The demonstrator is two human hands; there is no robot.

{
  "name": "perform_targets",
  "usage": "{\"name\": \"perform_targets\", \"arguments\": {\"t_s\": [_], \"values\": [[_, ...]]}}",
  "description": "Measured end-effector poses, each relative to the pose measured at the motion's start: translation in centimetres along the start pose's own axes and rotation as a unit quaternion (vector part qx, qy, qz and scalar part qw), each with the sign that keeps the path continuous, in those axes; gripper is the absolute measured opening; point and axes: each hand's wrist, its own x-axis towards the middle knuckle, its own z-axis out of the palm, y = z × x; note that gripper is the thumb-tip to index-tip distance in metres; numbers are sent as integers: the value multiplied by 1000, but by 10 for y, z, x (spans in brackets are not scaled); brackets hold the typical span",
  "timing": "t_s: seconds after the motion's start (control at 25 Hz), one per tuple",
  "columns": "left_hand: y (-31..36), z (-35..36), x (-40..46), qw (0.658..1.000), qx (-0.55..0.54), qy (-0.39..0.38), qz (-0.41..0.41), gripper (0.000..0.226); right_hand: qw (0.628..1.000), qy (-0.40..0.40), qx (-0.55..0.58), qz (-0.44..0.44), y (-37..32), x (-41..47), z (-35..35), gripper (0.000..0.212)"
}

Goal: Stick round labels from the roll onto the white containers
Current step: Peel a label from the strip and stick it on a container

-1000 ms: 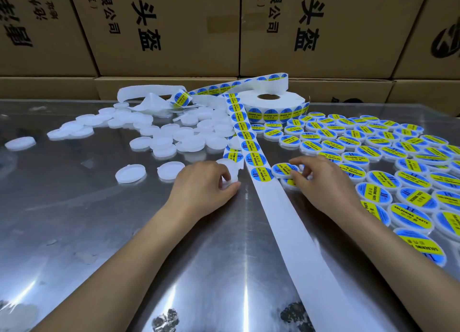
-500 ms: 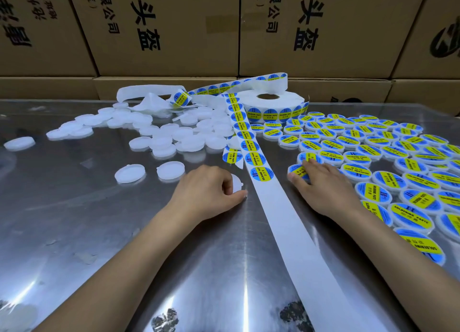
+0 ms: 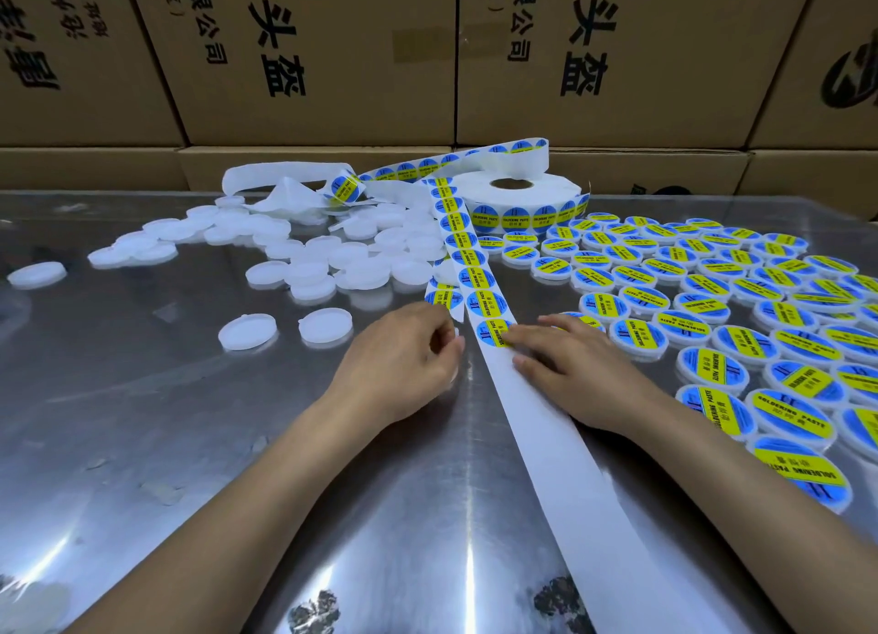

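Note:
The label roll (image 3: 520, 203) lies flat at the back of the metal table (image 3: 166, 443). Its strip of blue and yellow round labels (image 3: 475, 277) runs toward me and continues as bare white backing paper (image 3: 565, 448). My right hand (image 3: 570, 372) rests on the strip, its index fingertip touching the edge of the last label (image 3: 489, 333). Just left of the strip, my left hand (image 3: 404, 362) curls around a white container that is almost fully hidden. Several unlabelled white containers (image 3: 323, 272) lie at the back left, and two (image 3: 247, 331) sit nearer.
Several labelled containers (image 3: 712, 300) cover the right side of the table up to my right forearm. Loose crumpled backing paper (image 3: 285, 191) lies behind the white containers. Stacked cardboard boxes (image 3: 309, 63) wall off the far edge.
My right hand left a freshly labelled container among the labelled ones and moved left onto the strip, reaching the last label. My left hand stayed put, still holding its white container.

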Motion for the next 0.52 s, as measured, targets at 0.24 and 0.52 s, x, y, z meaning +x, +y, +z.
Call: {"name": "perform_targets", "arguments": {"t_s": [0.24, 0.52], "values": [[-5, 0, 7, 958, -260, 55, -111, 21, 998, 20, 51, -22, 4, 2, -4, 41], [-6, 9, 5, 958, -248, -26, -139, 24, 997, -16, 74, 0, 7, 2, -4, 50]]}}
